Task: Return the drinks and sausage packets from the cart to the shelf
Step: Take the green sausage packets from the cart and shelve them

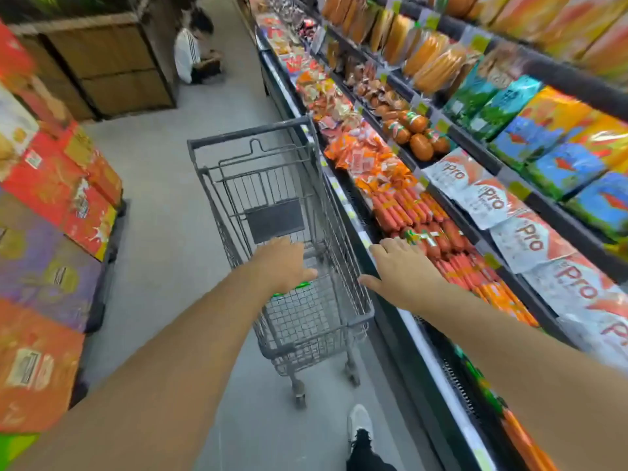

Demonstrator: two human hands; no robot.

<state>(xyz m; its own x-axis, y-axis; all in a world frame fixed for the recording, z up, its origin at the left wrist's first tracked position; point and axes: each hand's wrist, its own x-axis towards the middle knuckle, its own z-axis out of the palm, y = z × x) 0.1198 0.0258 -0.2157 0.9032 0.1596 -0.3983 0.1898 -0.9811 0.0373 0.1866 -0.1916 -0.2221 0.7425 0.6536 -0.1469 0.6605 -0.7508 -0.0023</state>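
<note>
**Both hands out over cart and shelf, nothing held**

Your two bare forearms run in from the bottom corners, nearest the lens. Your left hand [283,263] is stretched over the basket of the grey wire cart [353,321], fingers relaxed and spread, holding nothing. Just under it, a small green item [299,286] shows in the basket; you cannot tell what it is, as the hand hides most of it. Your right hand [397,270] reaches toward 1 o'clock, fingers straight and wide, gripping nothing, its fingertips at the front edge of the shelf [418,338] just beside the red sausage packets [401,212]. Whether the fingers touch them is unclear.

The cart stands at 12 o'clock, parallel to the shelf and close against it. On the shelf, orange sachets [363,158] lie beyond the sausage packets, and white "Pro" bags [492,202] sit one tier up at 2 o'clock.

At 6 o'clock your white shoe [360,421] rests on the grey floor [163,205]. Red and purple cartons [47,185] are stacked at 9 o'clock. At 11 o'clock, far down the aisle, a person [187,56] in white crouches.
</note>
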